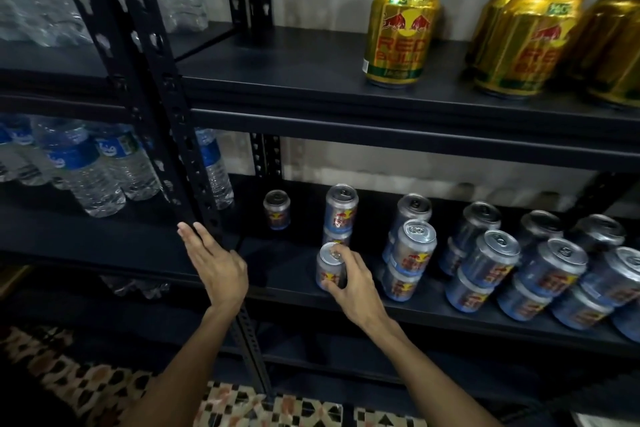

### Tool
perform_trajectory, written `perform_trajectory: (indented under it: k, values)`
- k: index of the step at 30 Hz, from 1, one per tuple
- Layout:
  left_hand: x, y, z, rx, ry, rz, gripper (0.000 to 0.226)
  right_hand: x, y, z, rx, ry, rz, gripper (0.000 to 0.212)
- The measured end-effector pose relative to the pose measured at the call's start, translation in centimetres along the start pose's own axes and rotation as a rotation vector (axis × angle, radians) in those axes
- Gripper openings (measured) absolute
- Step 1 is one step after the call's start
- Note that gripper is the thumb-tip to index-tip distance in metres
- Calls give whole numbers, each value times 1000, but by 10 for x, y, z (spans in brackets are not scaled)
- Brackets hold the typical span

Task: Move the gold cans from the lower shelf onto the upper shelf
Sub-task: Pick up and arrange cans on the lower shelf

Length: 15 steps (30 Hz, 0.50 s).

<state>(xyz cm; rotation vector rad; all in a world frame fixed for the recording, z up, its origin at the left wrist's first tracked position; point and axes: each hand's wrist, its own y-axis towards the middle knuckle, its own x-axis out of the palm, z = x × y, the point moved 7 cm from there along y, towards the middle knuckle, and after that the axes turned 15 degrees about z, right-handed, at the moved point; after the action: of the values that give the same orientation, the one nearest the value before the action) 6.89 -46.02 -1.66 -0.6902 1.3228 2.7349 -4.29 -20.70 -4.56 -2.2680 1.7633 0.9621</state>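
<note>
Gold cans (398, 35) stand stacked two high on the upper shelf (294, 90) at the right, with more gold stacks (519, 45) beside them. On the lower shelf (287, 274) stand only silver-blue cans. My right hand (349, 282) is wrapped around one silver-blue can (329, 265) at the front of that shelf. My left hand (214, 263) is flat and spread, with its fingertips against the black upright post (194, 177). It holds nothing.
Several stacked silver-blue cans (491, 263) fill the right of the lower shelf; a single one (276, 210) stands at the back left. Water bottles (86, 166) fill the neighbouring rack on the left. Patterned floor tiles (104, 388) lie below.
</note>
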Motion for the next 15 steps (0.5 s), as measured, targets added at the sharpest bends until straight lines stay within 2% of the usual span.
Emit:
perform_trajectory:
  k: [6,9,11,15]
  values:
    - [1,1,-1,12,29,-28,83,-2,-4,-7,-47,12,66,65]
    - [1,0,-1,18,38,-47,80,-9,-10,-23,-134,-21,217,61]
    - [0,-1,-1,33,39,-60,81,-9,-13,-42,-231,13,288,51]
    - [-4,0,-1,62,3,-105,94,15,-7,-80,-295,82,204,39]
